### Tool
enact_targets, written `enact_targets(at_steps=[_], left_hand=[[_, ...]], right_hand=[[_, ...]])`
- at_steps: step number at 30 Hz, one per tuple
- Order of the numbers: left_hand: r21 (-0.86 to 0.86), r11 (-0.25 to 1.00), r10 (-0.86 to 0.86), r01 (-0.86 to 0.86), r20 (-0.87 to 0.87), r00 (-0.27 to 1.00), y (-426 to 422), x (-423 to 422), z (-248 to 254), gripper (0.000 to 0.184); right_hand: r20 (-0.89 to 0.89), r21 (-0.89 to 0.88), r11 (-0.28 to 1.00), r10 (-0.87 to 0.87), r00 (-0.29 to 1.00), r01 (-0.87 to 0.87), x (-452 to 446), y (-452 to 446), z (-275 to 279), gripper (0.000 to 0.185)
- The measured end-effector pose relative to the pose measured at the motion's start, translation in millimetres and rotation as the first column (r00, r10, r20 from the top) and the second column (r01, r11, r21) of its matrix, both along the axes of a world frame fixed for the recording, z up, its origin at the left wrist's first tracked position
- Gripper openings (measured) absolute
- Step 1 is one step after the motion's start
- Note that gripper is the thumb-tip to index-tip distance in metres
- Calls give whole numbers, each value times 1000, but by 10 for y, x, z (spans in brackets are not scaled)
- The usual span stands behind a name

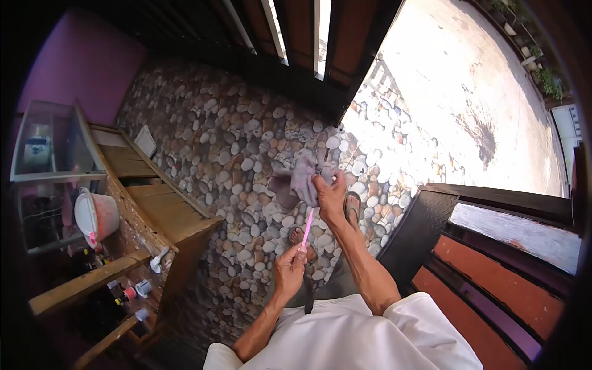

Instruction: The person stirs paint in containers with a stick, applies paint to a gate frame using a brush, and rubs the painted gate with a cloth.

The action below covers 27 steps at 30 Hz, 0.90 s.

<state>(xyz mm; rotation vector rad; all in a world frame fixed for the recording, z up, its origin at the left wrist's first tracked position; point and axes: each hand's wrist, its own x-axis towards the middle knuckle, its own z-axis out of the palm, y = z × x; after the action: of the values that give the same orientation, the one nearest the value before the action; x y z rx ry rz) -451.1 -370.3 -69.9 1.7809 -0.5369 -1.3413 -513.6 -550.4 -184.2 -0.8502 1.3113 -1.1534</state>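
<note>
In the middle of the head view, my right hand (331,196) pinches a crumpled greyish-pink cloth (303,176), which hangs above the pebble-patterned floor. Lower and to the left, my left hand (290,268) is closed round the lower end of a thin pink stick (308,228). The stick points up toward the cloth; whether its tip touches the cloth cannot be made out. Below the hands, my feet in sandals show on the floor, one sandal (352,209) right beside my right wrist.
A wooden cabinet (166,206) with glass panes stands at the left, bearing a white tub (95,214) and small bottles. Dark slatted gate panels (499,259) are at the lower right and top. Bright sunlit ground (444,80) lies beyond the opening, upper right.
</note>
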Motion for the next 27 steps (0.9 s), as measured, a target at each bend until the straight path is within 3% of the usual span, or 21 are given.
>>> enact_targets(at_steps=[1, 2, 4, 5, 6, 7, 8, 10, 12, 13, 15, 17, 18, 22, 23, 24, 25, 27], left_hand=[[-9, 999, -44, 44, 20, 999, 96, 55, 83, 25], [-16, 1000, -20, 20, 20, 1000, 169, 110, 166, 25], [-13, 999, 31, -33, -95, 995, 281, 229, 337, 24], [-32, 998, 50, -52, -74, 996, 287, 262, 391, 25], [-38, 996, 79, -82, -78, 994, 407, 291, 447, 25], [-25, 999, 44, -47, -89, 995, 552, 322, 487, 25], [-8, 1000, 7, -8, -93, 996, 665, 372, 520, 25], [22, 999, 41, -38, -118, 992, 816, 451, 638, 26], [8, 984, 175, -176, -161, 971, 823, 489, 697, 29], [-38, 983, 171, -178, -136, 976, 832, 500, 676, 33], [-65, 972, 212, -225, -163, 964, 819, 511, 691, 32], [-93, 958, 251, -272, -193, 949, 790, 513, 742, 32], [-102, 953, 259, -285, -211, 942, 783, 522, 773, 32], [-82, 946, 275, -313, -308, 911, 973, 505, 689, 31], [-80, 947, 264, -312, -360, 895, 1063, 494, 659, 29], [-87, 945, 277, -316, -300, 913, 1138, 457, 665, 28], [-86, 941, 287, -328, -310, 906, 1243, 462, 683, 28], [-89, 922, 333, -376, -311, 890, 1491, 500, 743, 27]], right_hand=[[215, 117, 988, -122, 969, 98, 80, -159, 241, 24], [230, 149, 984, -129, 965, 96, 92, -282, 200, 25], [83, 22, 999, 47, 995, -49, 135, -372, -81, 24], [-196, -18, 993, 113, 974, -119, 110, -485, -259, 29], [-100, 12, 997, 72, 992, -71, 119, -598, -185, 29], [-32, -80, 995, -64, 997, 61, 2, -912, -459, 27], [74, -4, 992, -128, 989, 129, -123, -1130, -259, 28], [-58, 120, 993, 3, 998, 4, -302, -1419, 57, 33], [-6, 157, 987, 25, 1000, -24, -236, -1328, 335, 39], [164, 128, 981, 127, 978, -149, -244, -1235, 361, 40], [190, 171, 917, 330, 925, -362, -205, -970, 453, 38], [479, 227, 860, 311, 821, -457, -34, -672, 441, 41], [572, 247, 817, 311, 759, -521, 79, -431, 693, 42], [728, 279, 666, 323, 604, -692, 476, 407, 1150, 49], [670, 256, 681, 387, 633, -687, 582, 609, 1174, 48], [612, 226, 688, 450, 650, -689, 718, 776, 1192, 47], [494, 99, 721, 563, 663, -686, 869, 893, 1264, 44], [443, 123, 657, 634, 634, -744, 1082, 1077, 1298, 43]])
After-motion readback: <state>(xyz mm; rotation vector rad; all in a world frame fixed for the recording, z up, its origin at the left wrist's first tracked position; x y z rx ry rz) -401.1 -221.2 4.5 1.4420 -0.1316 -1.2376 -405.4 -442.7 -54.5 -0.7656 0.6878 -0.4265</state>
